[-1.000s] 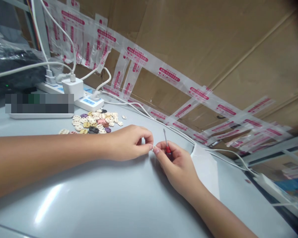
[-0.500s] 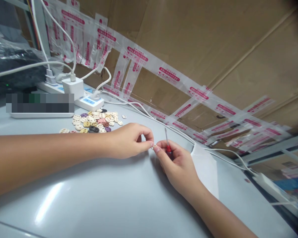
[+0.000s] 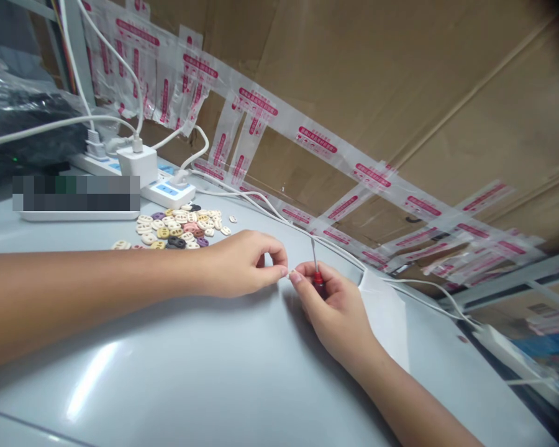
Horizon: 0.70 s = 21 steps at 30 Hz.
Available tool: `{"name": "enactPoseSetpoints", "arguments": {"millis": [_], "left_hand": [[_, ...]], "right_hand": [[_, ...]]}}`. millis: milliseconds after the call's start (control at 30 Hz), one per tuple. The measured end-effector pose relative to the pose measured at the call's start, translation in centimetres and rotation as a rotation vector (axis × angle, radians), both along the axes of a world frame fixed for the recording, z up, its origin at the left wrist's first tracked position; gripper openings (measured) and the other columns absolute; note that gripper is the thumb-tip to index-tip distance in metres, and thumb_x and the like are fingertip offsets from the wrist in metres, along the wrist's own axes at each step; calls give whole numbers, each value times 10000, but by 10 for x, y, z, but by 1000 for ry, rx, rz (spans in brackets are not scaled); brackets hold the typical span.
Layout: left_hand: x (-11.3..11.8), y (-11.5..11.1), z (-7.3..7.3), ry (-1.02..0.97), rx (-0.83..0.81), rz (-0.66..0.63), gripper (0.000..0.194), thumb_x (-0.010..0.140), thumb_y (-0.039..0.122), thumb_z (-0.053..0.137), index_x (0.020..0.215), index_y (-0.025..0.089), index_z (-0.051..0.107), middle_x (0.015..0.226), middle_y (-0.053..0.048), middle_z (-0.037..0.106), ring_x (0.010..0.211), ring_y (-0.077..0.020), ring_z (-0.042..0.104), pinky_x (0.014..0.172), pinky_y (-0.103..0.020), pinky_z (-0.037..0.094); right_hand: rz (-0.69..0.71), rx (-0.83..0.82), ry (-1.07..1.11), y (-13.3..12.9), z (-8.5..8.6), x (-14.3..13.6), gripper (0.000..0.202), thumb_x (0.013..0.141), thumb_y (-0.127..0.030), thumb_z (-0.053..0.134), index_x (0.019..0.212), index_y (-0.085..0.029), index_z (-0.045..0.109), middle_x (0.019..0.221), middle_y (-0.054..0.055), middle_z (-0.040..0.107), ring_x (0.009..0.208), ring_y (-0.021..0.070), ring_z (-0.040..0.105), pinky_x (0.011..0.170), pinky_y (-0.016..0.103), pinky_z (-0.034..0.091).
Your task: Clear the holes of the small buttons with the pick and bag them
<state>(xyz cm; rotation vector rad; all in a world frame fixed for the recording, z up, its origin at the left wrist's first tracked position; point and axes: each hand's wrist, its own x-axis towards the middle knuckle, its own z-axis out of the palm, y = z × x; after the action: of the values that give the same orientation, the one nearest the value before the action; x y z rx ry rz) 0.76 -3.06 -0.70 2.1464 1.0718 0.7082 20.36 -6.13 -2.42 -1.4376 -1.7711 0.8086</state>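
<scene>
Fingertips of my left hand [image 3: 251, 264] and my right hand [image 3: 340, 310] meet over the grey table, pinching a tiny white piece [image 3: 288, 275] between them. Most of that piece is hidden by the fingers. A small screwdriver [image 3: 317, 279] with a red and dark handle is also tucked in my right hand, its metal shaft pointing up and away. Beyond my left wrist lies a loose pile of small oval pieces with cut-out holes [image 3: 177, 226], in cream, yellow, black, purple and pinkish brown. My left forearm covers the pile's near edge.
White power strips [image 3: 168, 194] with a plugged-in adapter [image 3: 138, 166] and cables stand at the back left. A white cable [image 3: 261, 200] runs along the taped cardboard wall [image 3: 400, 105]. White paper [image 3: 386, 320] lies right of my right hand. A blurred-out object sits at the left.
Both hands stay almost in place. The screwdriver has shifted very slightly to the right, and less of the white piece shows between the fingertips.
</scene>
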Motion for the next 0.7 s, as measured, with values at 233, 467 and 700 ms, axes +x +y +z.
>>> {"name": "enactPoseSetpoints", "arguments": {"millis": [233, 467, 700], "left_hand": [[1, 0, -2, -5, 13, -4, 188, 845, 321, 554, 876, 198, 693, 750, 20, 632, 650, -126, 523, 616, -248, 370], [1, 1, -4, -9, -91, 23, 221, 866, 376, 551, 920, 216, 694, 730, 19, 651, 637, -137, 533, 587, -257, 375], [1, 2, -3, 5, -110, 32, 230, 879, 393, 541, 924, 227, 694, 793, 7, 689, 721, -161, 594, 642, -273, 410]], "right_hand": [[22, 21, -32, 0, 0, 1, 250, 883, -429, 600, 795, -195, 590, 582, -50, 423, 527, 100, 354, 475, 226, 276], [7, -46, 34, -1, -1, 2, 267, 878, -462, 607, 816, -203, 586, 542, -61, 399, 482, 94, 341, 440, 222, 265], [6, -53, 31, 0, -1, 2, 269, 883, -469, 601, 828, -206, 587, 555, -67, 390, 484, 92, 346, 447, 221, 279]]}}
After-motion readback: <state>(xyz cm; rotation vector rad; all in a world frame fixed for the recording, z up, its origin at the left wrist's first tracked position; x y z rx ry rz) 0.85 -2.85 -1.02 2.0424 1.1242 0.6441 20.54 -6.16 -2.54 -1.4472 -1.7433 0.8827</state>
